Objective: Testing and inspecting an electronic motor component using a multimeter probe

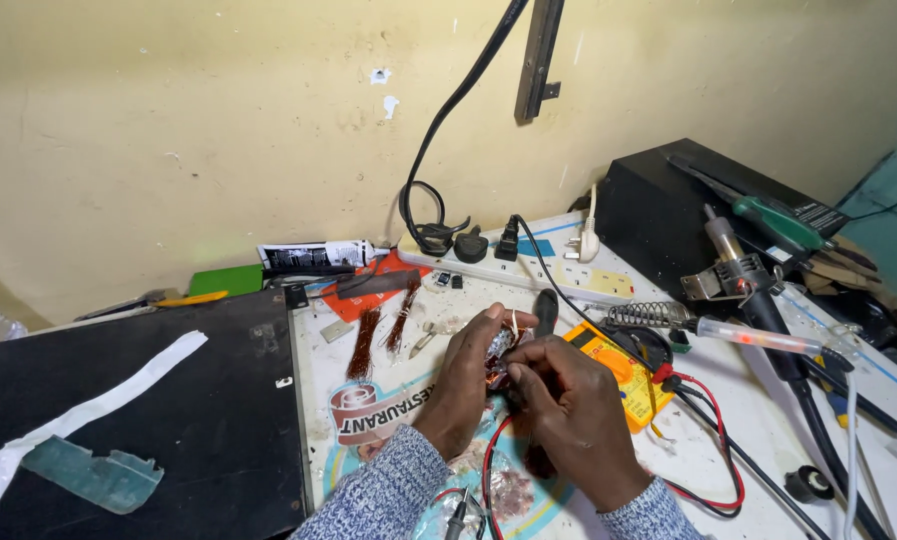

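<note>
Left hand (465, 375) and right hand (568, 400) both closed around a small foil-wrapped part (498, 345), above the desk (388, 330); yellow multimeter (623, 375) just beside.

Even soft light, wide-angle edge bending

Shiny metal coil piece (499, 347); matt yellow plastic multimeter (623, 375); glossy white tabletop (738, 430); rough painted wall (218, 130).
</note>
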